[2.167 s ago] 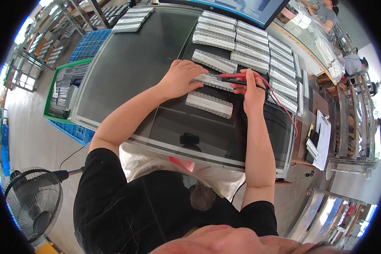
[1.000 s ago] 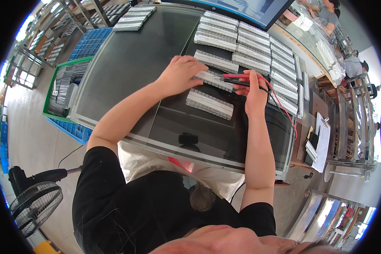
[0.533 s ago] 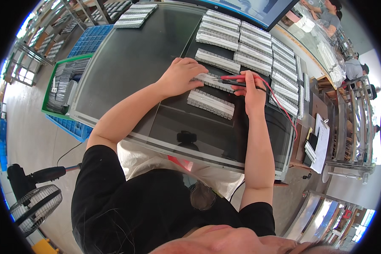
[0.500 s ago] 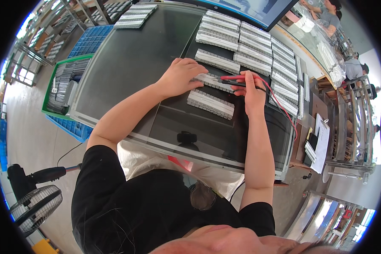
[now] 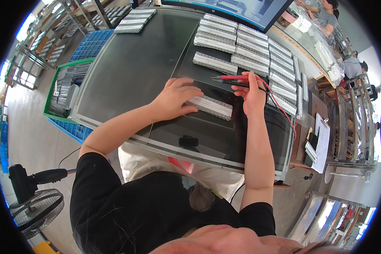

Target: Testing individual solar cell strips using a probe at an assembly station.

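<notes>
My right hand (image 5: 253, 95) grips a red test probe (image 5: 233, 77) and a black test probe (image 5: 229, 82) side by side, their metal tips pointing left over bare dark glass. Thumb and fingers of my left hand (image 5: 175, 99) straddle the left end of a segmented grey-and-white strip (image 5: 213, 107), partly hiding that end. Another such strip (image 5: 215, 63) lies farther back, apart from the one at my left hand. Both strips rest on the dark glass tabletop (image 5: 127, 80). From the probes, a red lead and a black lead run off to the right.
Rows of similar strips (image 5: 252, 51) fill the back right, below a monitor (image 5: 245, 10). More strips (image 5: 135, 20) lie at the far left corner. A green crate (image 5: 49, 99) stands left of the table, a clipboard (image 5: 321, 142) right. A fan (image 5: 38, 207) is at lower left.
The probe tips have lifted from the middle strip, which no longer shows in its former place. My left hand has moved nearer, to the left end of the front strip.
</notes>
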Tool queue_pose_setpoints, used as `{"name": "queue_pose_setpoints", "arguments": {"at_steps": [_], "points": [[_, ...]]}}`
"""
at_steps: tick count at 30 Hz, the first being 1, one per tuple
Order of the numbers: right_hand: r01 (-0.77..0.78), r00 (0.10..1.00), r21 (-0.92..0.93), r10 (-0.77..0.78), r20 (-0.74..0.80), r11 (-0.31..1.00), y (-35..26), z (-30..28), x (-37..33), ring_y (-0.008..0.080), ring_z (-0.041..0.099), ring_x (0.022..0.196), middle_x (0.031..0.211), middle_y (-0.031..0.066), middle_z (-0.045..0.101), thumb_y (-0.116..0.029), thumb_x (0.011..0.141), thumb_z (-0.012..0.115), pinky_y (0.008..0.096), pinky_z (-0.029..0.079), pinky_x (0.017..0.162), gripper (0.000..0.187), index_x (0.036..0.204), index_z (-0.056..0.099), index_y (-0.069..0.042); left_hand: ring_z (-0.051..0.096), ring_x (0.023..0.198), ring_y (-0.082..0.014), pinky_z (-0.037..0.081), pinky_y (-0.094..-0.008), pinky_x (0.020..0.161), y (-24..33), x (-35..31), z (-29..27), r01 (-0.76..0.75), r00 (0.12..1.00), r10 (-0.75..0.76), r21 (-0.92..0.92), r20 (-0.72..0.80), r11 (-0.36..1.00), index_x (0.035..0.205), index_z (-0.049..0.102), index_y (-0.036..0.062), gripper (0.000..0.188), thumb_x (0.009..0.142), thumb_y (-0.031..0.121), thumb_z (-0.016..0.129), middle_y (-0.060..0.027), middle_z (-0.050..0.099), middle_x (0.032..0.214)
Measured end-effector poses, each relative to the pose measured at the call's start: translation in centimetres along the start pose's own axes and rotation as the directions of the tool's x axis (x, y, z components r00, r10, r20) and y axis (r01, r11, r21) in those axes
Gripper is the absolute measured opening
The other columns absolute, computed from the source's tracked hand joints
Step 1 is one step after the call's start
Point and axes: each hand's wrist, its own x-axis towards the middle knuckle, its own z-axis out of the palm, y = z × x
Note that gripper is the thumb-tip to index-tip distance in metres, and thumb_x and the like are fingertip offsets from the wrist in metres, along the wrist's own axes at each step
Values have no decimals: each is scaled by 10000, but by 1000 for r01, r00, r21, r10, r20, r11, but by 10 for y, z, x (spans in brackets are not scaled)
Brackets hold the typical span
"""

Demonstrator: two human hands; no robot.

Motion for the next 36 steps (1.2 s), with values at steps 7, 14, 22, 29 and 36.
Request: {"name": "queue_pose_setpoints", "arguments": {"at_steps": [7, 14, 22, 29, 36], "points": [[6, 1000, -60, -7, -13, 998, 0, 2, -1, 181, 610, 578, 789, 99, 561, -296, 881, 478, 227, 461, 445, 294, 940, 539, -15, 363, 1173, -247, 272, -402, 944, -17, 36, -8, 72, 995, -64, 98, -81, 993, 1089, 528, 120, 385, 743, 246, 637, -19, 521, 1147], [12, 1000, -129, -15, -18, 992, 2, 1, -4, 178, 612, 590, 789, 95, 567, -300, 884, 470, 222, 461, 451, 296, 955, 547, -23, 388, 1149, -222, 282, -389, 930, -61, 76, 13, 82, 983, -47, 199, -179, 977, 1162, 493, 142, 450, 752, 265, 632, -24, 521, 1134], [66, 997, -87, -69, -29, 994, -2, 2, -5, 179, 610, 595, 800, 96, 564, -293, 886, 468, 228, 459, 462, 296, 953, 542, -15, 461, 1050, -201, 287, -372, 913, -42, 61, 1, -9, 981, 44, 185, -190, 983, 1125, 523, 170, 419, 728, 228, 643, -14, 561, 1046], [23, 1000, -188, -22, 6, 982, 1, 3, -1, 181, 611, 608, 818, 95, 557, -302, 890, 467, 231, 462, 471, 295, 970, 536, -27, 458, 1050, -195, 291, -368, 916, -29, 41, 6, 21, 994, -11, 93, -107, 995, 1082, 539, 142, 375, 727, 208, 640, -13, 560, 1040], [24, 1000, -187, -27, -10, 982, 4, 1, 0, 183, 614, 616, 819, 93, 555, -300, 889, 473, 234, 465, 480, 290, 971, 531, -28, 454, 1055, -201, 294, -362, 925, -29, 40, 8, 30, 996, -26, 55, -87, 998, 1066, 548, 139, 365, 719, 175, 656, -5, 559, 1041]]}}
